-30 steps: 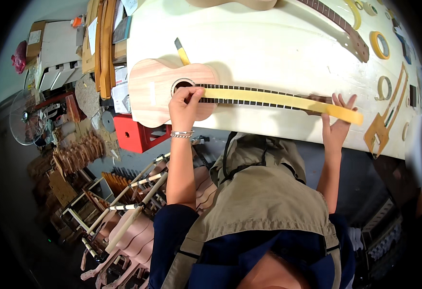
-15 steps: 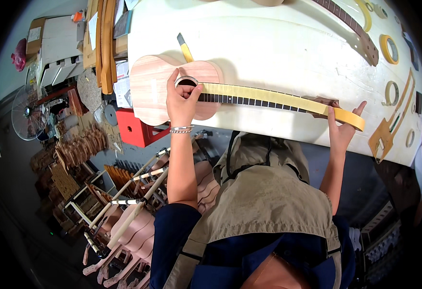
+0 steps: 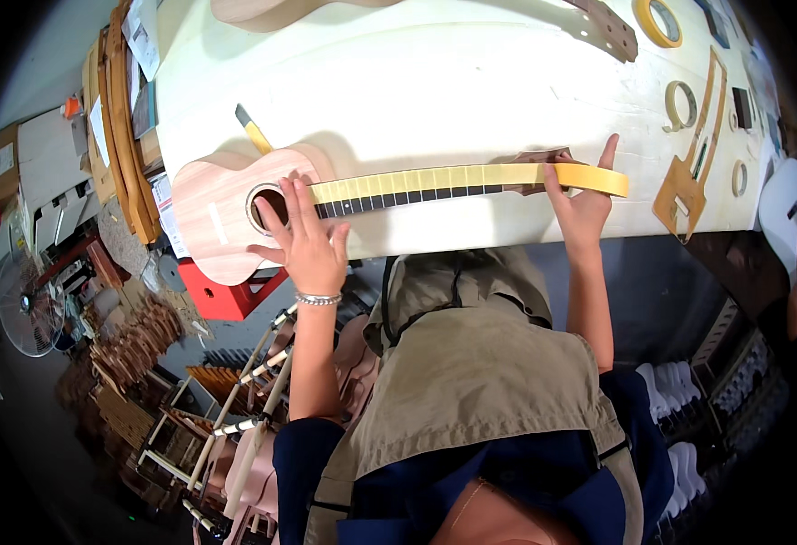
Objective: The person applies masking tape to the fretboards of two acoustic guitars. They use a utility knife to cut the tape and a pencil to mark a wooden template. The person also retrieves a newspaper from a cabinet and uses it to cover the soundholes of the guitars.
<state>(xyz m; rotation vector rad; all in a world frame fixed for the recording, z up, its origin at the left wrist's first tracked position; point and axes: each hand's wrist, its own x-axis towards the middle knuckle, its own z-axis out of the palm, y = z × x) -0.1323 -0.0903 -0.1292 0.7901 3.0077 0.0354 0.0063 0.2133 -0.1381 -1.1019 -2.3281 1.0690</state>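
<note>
While left hand (image 3: 306, 243) presses flat on ukulele (image 3: 235, 213) | right hand (image 3: 578, 195) now grips yellow tape (image 3: 471, 175) at headstock

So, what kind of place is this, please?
Most likely an instrument-making workshop. An unfinished ukulele lies on the white workbench, its fretboard partly covered in yellow tape. Tape rolls and a wooden template lie nearby, and wooden parts are stacked below.

pale matt wood ukulele body (image 3: 221, 204), yellow paper tape (image 3: 471, 175).
</note>
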